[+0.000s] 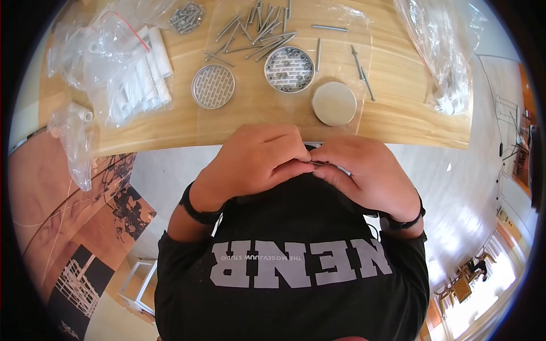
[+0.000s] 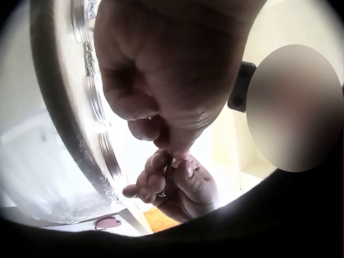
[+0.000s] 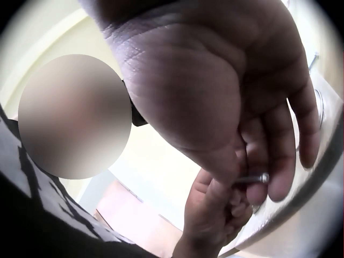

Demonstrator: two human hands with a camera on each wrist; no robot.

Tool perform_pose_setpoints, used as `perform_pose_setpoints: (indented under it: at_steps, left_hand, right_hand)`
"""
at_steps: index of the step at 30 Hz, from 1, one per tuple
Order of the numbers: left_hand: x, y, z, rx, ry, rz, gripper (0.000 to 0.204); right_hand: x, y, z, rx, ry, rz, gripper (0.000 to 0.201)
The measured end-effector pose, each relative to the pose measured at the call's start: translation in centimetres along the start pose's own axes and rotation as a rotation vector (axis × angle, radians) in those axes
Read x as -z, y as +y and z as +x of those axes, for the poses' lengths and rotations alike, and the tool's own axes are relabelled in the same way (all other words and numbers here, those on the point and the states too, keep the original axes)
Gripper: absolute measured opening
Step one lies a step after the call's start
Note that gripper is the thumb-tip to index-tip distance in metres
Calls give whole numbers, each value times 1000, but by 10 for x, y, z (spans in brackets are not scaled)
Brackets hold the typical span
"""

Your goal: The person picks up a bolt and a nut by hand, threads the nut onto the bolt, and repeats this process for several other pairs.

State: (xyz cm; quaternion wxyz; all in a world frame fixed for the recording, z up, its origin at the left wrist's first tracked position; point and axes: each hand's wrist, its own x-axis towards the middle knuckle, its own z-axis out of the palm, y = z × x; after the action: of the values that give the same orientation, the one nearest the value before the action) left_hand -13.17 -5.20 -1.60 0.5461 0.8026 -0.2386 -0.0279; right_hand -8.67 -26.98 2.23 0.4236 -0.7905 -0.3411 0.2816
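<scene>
In the head view, my left hand (image 1: 256,156) and right hand (image 1: 367,167) meet fingertip to fingertip just off the table's near edge. Between them is a thin metal bolt (image 3: 251,179), mostly covered by the fingers. My right thumb and fingers pinch it, and its rounded end sticks out in the right wrist view. The left thumb and forefinger pinch its other end, their tips right against the right hand's fingers. Whether a small nut sits under the left fingertips I cannot tell. The right hand's outer fingers extend loosely.
On the wooden table (image 1: 182,133), a round tin (image 1: 265,71) holds small nuts. Beside it are a shallow round lid (image 1: 213,86) and a plain metal disc-shaped tin (image 1: 334,104). Long bolts (image 1: 267,28) lie scattered behind. Bagged white tubes (image 1: 153,79) are at left, plastic bags (image 1: 446,57) at right.
</scene>
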Motion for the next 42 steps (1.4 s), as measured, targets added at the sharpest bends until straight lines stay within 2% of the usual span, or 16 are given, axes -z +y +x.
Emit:
perform_pose_setpoints:
  at_steps: [5,12,14,21,26,30,42]
  left_hand:
    - [0,0,0,-13,-5,16,23]
    - [1,1,-1,-20,-25,44,23]
    - [1,0,-1,-18,-29,41,23]
    - [1,-1,-2,-26,-39,28,23]
    - [0,-1,-2,-42,-43,29,22]
    - [2,-1,-2,-45,-44,46,23]
    - [-1,-2,-1,-65,-45,46,24]
  right_hand:
    - [0,6,-2,57,-26,-80,21]
    - [0,2,-1,4,-43,-49,17]
    - [-1,7,0,73,-31,-99,15]
    - [0,1,0,24,-46,-39,14]
    - [1,6,1,93,-69,-75,12]
    - [1,1,0,31,-75,-23,13]
    - [-1,4,2,139,16,-134,10]
